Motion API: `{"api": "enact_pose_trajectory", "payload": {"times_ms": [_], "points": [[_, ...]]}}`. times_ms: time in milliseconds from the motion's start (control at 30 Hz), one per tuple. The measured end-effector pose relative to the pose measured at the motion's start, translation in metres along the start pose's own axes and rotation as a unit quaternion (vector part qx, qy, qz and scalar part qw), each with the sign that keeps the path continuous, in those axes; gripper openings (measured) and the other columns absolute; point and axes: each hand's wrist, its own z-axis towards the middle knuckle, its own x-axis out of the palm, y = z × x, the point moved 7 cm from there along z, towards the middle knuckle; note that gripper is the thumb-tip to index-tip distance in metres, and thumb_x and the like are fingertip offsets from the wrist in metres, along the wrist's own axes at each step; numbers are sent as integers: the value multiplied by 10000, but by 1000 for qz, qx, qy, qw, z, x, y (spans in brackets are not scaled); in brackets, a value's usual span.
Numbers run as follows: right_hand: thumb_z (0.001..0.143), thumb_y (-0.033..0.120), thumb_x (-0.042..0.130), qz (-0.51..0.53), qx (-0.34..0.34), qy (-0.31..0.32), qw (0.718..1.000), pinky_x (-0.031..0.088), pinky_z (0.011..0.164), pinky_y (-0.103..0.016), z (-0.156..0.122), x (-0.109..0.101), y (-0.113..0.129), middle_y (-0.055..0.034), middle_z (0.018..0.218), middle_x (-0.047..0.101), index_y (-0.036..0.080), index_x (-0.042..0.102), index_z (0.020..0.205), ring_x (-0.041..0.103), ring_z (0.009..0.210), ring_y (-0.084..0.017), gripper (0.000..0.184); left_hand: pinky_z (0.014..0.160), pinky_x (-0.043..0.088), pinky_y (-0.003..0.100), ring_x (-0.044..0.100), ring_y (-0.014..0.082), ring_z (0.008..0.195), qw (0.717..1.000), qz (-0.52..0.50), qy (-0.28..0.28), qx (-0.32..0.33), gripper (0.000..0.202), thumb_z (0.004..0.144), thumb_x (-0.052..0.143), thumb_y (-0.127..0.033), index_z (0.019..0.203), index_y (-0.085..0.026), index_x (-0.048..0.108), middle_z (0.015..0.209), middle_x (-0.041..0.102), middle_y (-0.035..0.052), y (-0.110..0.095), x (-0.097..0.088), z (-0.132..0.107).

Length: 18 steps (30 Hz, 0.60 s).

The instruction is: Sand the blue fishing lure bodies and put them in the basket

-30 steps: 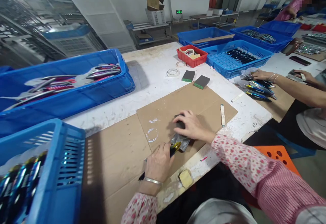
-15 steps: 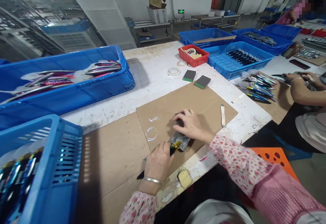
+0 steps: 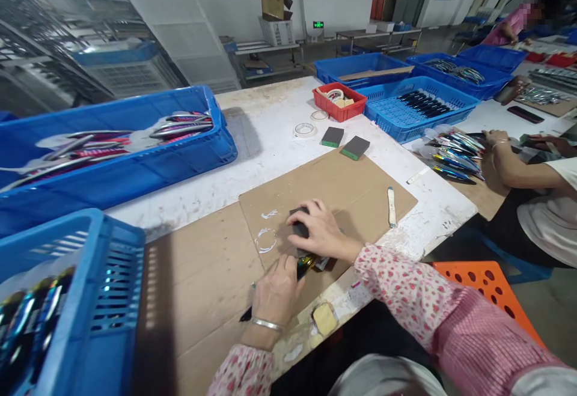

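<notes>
My left hand (image 3: 276,291) is closed round a dark tool with an iridescent handle (image 3: 306,262) that lies flat on the cardboard sheet (image 3: 342,182); its black tip pokes out behind my wrist. My right hand (image 3: 318,231) presses a dark sanding block (image 3: 299,228) down over the far end of that tool, fingers curled on the block. Both hands work close together near the table's front edge.
Blue crates of scissors-like tools stand at left (image 3: 135,155) and front left (image 3: 76,300). Two spare sanding blocks (image 3: 345,142), a tape roll (image 3: 305,128), a red tray (image 3: 339,103) and more blue crates (image 3: 415,107) lie beyond. A co-worker's arms (image 3: 514,164) work at right beside a pile of tools (image 3: 453,152).
My right hand has slid the block leftward and closer to my left hand, covering more of the tool. The co-worker's hands have shifted on their own work.
</notes>
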Motion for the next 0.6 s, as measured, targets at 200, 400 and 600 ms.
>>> {"api": "enact_pose_trajectory", "payload": {"times_ms": [200, 400, 600], "points": [[813, 354, 690, -32, 55, -11, 998, 359, 980, -405, -6, -7, -13, -61, 1158, 524, 254, 666, 1051, 399, 1142, -255, 258, 791, 496, 324, 626, 230, 957, 1000, -16, 10, -4, 161, 838, 496, -198, 979, -194, 574, 970, 639, 72, 2, 5, 1], [786, 341, 705, 16, 45, -38, 998, 370, 976, -371, 11, 3, 7, -38, 1151, 525, 274, 678, 1019, 421, 1130, -231, 244, 754, 500, 340, 653, 254, 938, 996, -59, 44, -52, 171, 864, 481, -252, 1005, -177, 542, 983, 662, 104, 7, -2, 1], [801, 276, 657, 81, 176, -188, 963, 389, 981, -353, 0, -62, -53, -45, 1106, 530, 229, 671, 997, 477, 1079, -210, 202, 740, 494, 325, 676, 229, 904, 958, -268, 34, -98, 354, 899, 445, -453, 1134, -188, 447, 1000, 694, 85, -2, -17, -9]]}}
